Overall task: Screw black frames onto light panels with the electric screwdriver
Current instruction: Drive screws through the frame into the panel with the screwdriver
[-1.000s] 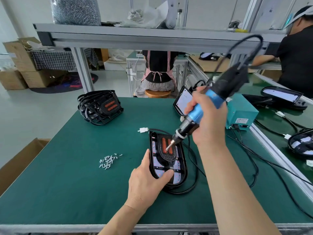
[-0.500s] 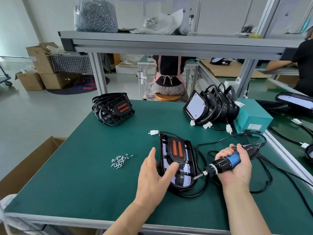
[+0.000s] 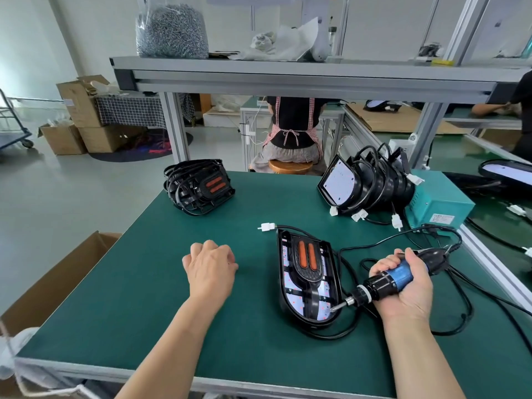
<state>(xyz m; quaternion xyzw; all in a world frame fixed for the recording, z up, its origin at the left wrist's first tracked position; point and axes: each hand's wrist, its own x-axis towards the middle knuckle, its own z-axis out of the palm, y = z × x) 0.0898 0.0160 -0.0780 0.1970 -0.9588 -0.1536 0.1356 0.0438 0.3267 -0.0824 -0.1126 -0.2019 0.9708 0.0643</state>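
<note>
- On the green mat (image 3: 138, 298), in front of the person, one light panel (image 3: 288, 295) lies flat with its long side pointing away. The black frame (image 3: 308, 273), with two orange strips, sits on top of it.
- The right hand (image 3: 406, 289) is wrapped around the electric screwdriver (image 3: 372, 288). The tool lies almost level, and its bit points at the near right edge of the panel. The tip is touching that edge or just beside it; I cannot tell which.
- The left hand (image 3: 210, 270) rests on the mat, well apart from the panel on its left side, knuckles up and fingers curled under. Whether it pinches something is hidden, so I cannot tell.
- The tool is not upright over a hole, so I judge that no screw is being driven at this moment. The person seems to be between two screws.
- The screw heads are too small to see, so how many are already in this frame cannot be read.
- At the far left lies a heap of black parts (image 3: 198, 184) with cables. At the far right a row of panels (image 3: 368, 182) stands on edge beside a teal box (image 3: 440, 200).
- Which group is finished is not clear. With so many pieces near, I think much of the work is left.
</note>
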